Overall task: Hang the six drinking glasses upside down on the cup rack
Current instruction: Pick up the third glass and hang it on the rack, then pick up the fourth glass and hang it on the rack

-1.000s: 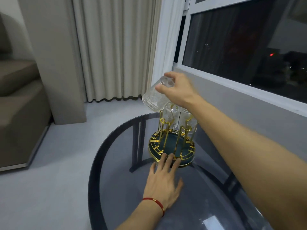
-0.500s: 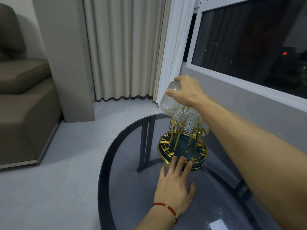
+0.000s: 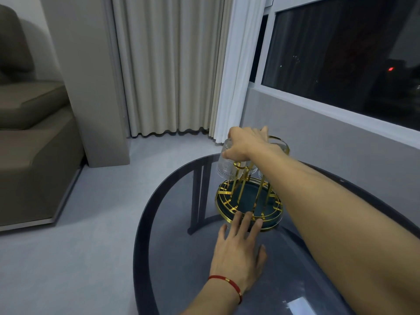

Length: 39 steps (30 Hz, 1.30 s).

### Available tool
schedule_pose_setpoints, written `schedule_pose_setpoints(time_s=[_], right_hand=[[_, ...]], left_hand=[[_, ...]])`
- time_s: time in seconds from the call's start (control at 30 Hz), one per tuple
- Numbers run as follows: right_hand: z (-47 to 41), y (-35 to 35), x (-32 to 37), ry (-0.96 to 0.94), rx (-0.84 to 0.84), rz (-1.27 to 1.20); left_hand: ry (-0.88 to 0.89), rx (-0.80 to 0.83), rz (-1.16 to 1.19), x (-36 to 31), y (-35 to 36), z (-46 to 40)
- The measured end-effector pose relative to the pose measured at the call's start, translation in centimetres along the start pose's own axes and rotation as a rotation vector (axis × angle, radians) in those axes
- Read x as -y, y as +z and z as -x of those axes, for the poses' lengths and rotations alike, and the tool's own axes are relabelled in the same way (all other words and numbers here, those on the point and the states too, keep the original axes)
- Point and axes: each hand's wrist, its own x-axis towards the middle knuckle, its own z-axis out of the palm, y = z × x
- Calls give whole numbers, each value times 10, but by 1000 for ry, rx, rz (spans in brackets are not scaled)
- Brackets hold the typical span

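A gold wire cup rack [image 3: 229,209] with a dark teal round base stands on the glass table. My right hand [image 3: 246,143] grips the bottom of a clear ribbed drinking glass [image 3: 225,170], held upside down over a gold peg on the rack's left side. Other upside-down glasses [image 3: 253,170] hang behind it, mostly hidden by my right hand and forearm. My left hand [image 3: 238,251] lies flat on the table with fingers spread, fingertips touching the rack's front rim.
The round dark glass table [image 3: 172,258] has a dark frame below. A beige sofa [image 3: 34,142] stands at the left, curtains [image 3: 168,69] at the back, and a grey wall under a dark window [image 3: 336,57] at the right.
My right hand has lowered the glass from a tilted position above the rack down onto the rack's left side. The view has shifted, so the rack appears further right. My left hand stays at the base.
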Motion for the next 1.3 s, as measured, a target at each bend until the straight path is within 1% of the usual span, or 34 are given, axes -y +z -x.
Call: schedule_pose_setpoints(time_s=[0.23, 0.33, 0.37, 0.43, 0.53, 0.6, 0.63, 0.7, 0.8, 0.9, 0.93, 1.0, 1.07, 1.13, 1.2, 1.3], right_hand=[[3, 10, 2, -48, -25, 178], [12, 6, 0, -56, -27, 125], [19, 4, -2, -57, -69, 64], [40, 3, -5, -71, -229, -62], [94, 9, -9, -128, -467, -230], [150, 16, -23, -121, -537, -312], [171, 22, -25, -113, -548, -357], [216, 31, -32, -72, -543, -434], [296, 37, -64, 15, -538, -436], [354, 37, -104, 116, -604, -412], [370, 35, -118, 178, -636, -404], [400, 32, -145, 317, -670, -427], [418, 33, -161, 435, -647, -516], [426, 33, -168, 527, -617, -676], [430, 34, -174, 584, -610, -771], [433, 35, -182, 600, -607, -799]], left_hand=[[3, -14, -3, 1, 1, -1], [12, -37, -7, 1, 1, 0], [13, -35, -9, 1, 1, 1], [9, -21, -19, 2, 0, 0], [7, 21, -76, 1, -7, 0], [24, 59, -157, -15, -15, 2], [-2, 52, -148, -17, -19, 0], [-25, 29, -29, -32, -30, -1], [130, 33, 99, -79, -38, 3], [232, 21, 272, -114, -37, 17], [252, 41, 320, -125, -35, 23], [277, 143, 402, -151, -28, 37], [271, 255, 487, -175, -18, 45], [229, 299, 569, -194, -10, 46], [182, 307, 633, -211, -3, 46], [136, 263, 657, -223, 5, 46]])
